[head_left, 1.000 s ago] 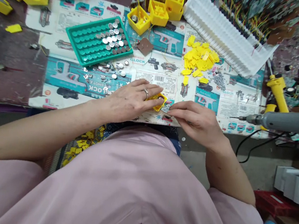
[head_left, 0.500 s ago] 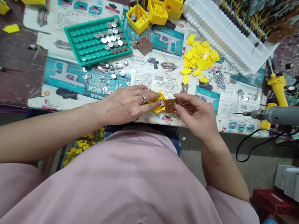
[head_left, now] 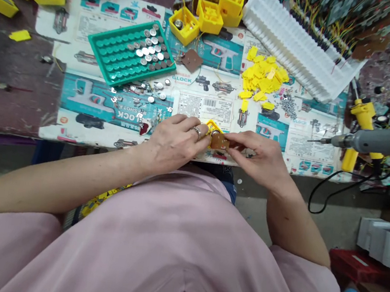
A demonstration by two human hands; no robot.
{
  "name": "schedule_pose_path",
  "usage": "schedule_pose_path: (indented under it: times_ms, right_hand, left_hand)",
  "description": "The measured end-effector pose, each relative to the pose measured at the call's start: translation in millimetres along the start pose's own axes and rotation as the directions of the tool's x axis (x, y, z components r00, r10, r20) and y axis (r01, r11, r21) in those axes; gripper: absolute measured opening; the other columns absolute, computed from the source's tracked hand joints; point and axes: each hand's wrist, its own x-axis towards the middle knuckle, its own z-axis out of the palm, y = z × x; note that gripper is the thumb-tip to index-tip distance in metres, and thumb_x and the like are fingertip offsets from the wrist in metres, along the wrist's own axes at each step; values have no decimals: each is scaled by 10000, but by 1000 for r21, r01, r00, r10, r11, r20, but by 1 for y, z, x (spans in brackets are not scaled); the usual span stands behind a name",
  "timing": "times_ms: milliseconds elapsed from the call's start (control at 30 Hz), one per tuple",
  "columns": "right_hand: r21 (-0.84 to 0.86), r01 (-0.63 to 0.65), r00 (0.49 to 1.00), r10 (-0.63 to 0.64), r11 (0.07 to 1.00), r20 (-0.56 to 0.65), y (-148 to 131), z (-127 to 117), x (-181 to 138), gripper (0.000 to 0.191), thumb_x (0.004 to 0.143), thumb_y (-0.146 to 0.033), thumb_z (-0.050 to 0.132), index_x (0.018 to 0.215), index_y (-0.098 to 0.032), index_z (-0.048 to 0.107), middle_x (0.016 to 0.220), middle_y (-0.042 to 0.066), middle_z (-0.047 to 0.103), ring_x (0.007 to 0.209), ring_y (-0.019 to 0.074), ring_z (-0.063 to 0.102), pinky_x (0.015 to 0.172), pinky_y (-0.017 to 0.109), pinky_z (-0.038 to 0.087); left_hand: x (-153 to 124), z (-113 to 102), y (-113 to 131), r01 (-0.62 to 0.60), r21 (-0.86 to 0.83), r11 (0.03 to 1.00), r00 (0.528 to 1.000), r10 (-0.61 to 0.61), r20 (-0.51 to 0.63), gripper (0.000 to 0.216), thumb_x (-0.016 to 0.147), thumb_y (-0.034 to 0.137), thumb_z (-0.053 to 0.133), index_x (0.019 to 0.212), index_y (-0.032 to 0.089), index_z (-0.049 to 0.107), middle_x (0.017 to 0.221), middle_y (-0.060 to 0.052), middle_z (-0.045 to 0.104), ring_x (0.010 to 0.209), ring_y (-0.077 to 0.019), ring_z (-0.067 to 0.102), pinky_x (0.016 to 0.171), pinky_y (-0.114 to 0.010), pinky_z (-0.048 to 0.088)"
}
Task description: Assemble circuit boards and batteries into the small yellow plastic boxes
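Note:
Close to the table's front edge, my left hand [head_left: 177, 138] is closed on a small yellow plastic case [head_left: 211, 125], its fingers lying over the left side. A shiny round metal part shows inside the case. From the right, my right hand [head_left: 261, 155] pinches a flat brown square piece [head_left: 220, 142] between thumb and fingers. That piece has small holes and overlaps the right part of the case. Whether the two are joined is hidden by the fingers.
Beyond my hands lie a green tray [head_left: 100, 71] with button cells, a heap of yellow plastic pieces [head_left: 263, 76], small screws [head_left: 289, 106] and a white ribbed foam tray [head_left: 286, 38]. An electric screwdriver [head_left: 370, 139] juts in from the right. Yellow boxes [head_left: 184, 26] stand at the back.
The brown piece has tilted and shifted left and down over the yellow case. My left fingers have curled more around the case. The whole view has shifted slightly.

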Motion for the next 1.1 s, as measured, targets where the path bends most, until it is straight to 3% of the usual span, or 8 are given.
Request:
schedule_pose_path:
  times_ms: [167, 300, 400, 500, 633, 767, 933, 1100]
  right_hand:
    - [-286, 262, 956, -289, 922, -56, 4, 4, 5, 120, 917, -241, 650, 958, -282, 755, 1044, 38, 743, 938, 169, 687, 784, 303, 579]
    - [-271, 379, 920, -392, 885, 10, 7, 7, 8, 138, 947, -193, 587, 975, -241, 714, 1122, 41, 758, 1046, 185, 700, 882, 343, 597]
    - [-219, 379, 924, -381, 899, 32, 9, 8, 6, 157, 959, -175, 553, 1006, -228, 693, 1078, 36, 776, 1012, 170, 722, 876, 333, 611]
    - [-156, 383, 923, -385, 911, 13, 10, 8, 4, 184, 944, -125, 549, 1031, -213, 686, 1072, 55, 779, 999, 160, 734, 863, 313, 619]
    - [-33, 346, 938, -347, 938, -21, 13, 10, 2, 226, 942, -112, 532, 1047, -227, 696, 1074, 51, 782, 1005, 146, 740, 849, 292, 626]
    - [-36, 319, 942, -321, 947, -100, 17, 16, 2, 213, 911, -119, 591, 1015, -262, 710, 1061, 24, 788, 1113, 189, 711, 945, 384, 609]
    - [-69, 347, 925, -354, 935, -140, 17, 24, 6, 151, 918, -139, 601, 976, -245, 692, 1029, 30, 792, 1066, 188, 725, 972, 404, 586]
    - [45, 298, 951, -293, 953, -95, 15, 20, 8, 146, 937, -160, 583, 969, -239, 700, 1015, 37, 792, 994, 156, 743, 905, 341, 600]
  left_hand:
    - [0, 2, -15, -88, -15, 996, 995, 89, 41, 410, 1022, 116, 289, 987, 205, 688, 1054, 3, 755, 991, -174, 681, 844, -350, 516]
    - [-2, 4, -11, -27, -68, 997, 998, 23, -54, 277, 1021, 217, 406, 1027, 172, 679, 1068, -48, 752, 980, -204, 684, 812, -366, 532]
    - [-5, 11, 3, 93, -98, 991, 985, -106, -137, 242, 989, 280, 485, 1000, 142, 684, 1143, -130, 726, 966, -242, 690, 772, -372, 560]
    - [-6, 17, 11, 151, -115, 982, 976, -166, -142, 245, 977, 274, 493, 948, 131, 689, 1138, -163, 723, 924, -254, 707, 755, -375, 582]
    - [-1, 17, -1, 46, -150, 988, 989, -65, -130, 244, 980, 195, 457, 942, 118, 686, 1179, -155, 727, 920, -225, 722, 799, -355, 591]
    - [7, 11, -23, -93, -173, 981, 994, 80, -78, 235, 984, 155, 428, 998, 133, 661, 1272, -127, 703, 1118, -222, 690, 984, -390, 553]
    - [5, 15, -30, 36, -304, 952, 999, -34, 13, 334, 974, 114, 404, 1258, 75, 576, 1325, -181, 662, 1282, -258, 612, 1036, -426, 542]
    - [1, 16, -24, 71, -366, 928, 997, -55, 55, 381, 944, 75, 424, 1286, 80, 592, 1376, -194, 620, 1298, -275, 598, 1053, -438, 547]
